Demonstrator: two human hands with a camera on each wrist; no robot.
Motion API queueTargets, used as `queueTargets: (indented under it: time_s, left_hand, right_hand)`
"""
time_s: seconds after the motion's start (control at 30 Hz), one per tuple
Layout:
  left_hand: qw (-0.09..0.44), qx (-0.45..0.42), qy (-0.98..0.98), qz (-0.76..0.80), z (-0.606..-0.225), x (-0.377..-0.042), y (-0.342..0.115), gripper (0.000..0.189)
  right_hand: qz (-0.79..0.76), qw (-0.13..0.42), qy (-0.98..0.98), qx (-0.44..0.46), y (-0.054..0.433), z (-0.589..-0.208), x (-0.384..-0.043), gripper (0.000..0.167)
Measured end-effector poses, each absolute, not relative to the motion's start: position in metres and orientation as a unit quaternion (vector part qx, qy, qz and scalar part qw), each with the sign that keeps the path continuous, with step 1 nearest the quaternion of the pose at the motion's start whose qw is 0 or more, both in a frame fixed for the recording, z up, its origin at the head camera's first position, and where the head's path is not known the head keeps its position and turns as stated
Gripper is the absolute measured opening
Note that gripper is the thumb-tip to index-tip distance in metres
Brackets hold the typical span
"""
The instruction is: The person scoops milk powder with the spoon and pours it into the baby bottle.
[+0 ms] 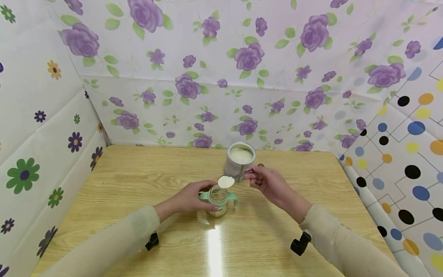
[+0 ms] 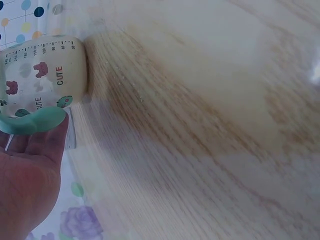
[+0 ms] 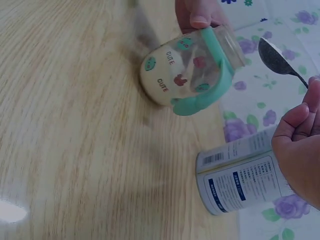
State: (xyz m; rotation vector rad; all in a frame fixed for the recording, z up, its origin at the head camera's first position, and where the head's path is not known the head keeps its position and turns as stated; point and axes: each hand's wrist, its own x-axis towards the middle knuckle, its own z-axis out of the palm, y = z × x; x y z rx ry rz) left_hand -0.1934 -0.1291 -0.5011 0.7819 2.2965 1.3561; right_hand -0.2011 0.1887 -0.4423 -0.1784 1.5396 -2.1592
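A clear baby bottle [image 1: 221, 210] with mint-green handles stands uncapped on the table. My left hand [image 1: 188, 197] grips it from the left, thumb in front and fingers behind. Pale cream contents fill its lower part in the right wrist view, beneath printed "CUTE" lettering [image 3: 162, 85]. My right hand [image 1: 273, 186] pinches the handle of a metal spoon [image 3: 274, 57]. White powder [image 1: 226, 182] heaps in the spoon's bowl, which overlaps the back of the bottle's mouth in the head view. Behind the spoon is an open can [image 1: 235, 168] of cream-coloured powder [image 1: 241, 156].
The wooden table [image 1: 155, 165] reaches back to a purple-flowered cloth [image 1: 187, 107]. Patterned cloths also hang at the left and right. The can stands near the table's far edge. A few whitish specks [image 2: 125, 80] lie on the wood beside the bottle.
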Motion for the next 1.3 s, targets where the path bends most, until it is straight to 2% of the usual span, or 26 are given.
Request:
queueTargets:
  time_s: [0.8, 1.3]
  left_hand:
    - [0.177, 0.275, 0.800, 0.503, -0.502, -0.190, -0.129, 0.061]
    - [0.175, 0.276, 0.806, 0.494, -0.503, -0.190, -0.130, 0.061]
  right_hand:
    - [-0.717, 0.242, 0.641, -0.130, 0.174, -0.446, -0.201, 0.030]
    - [-0.645, 0.216, 0.716, -0.157, 0.161, -0.440, -0.204, 0.042]
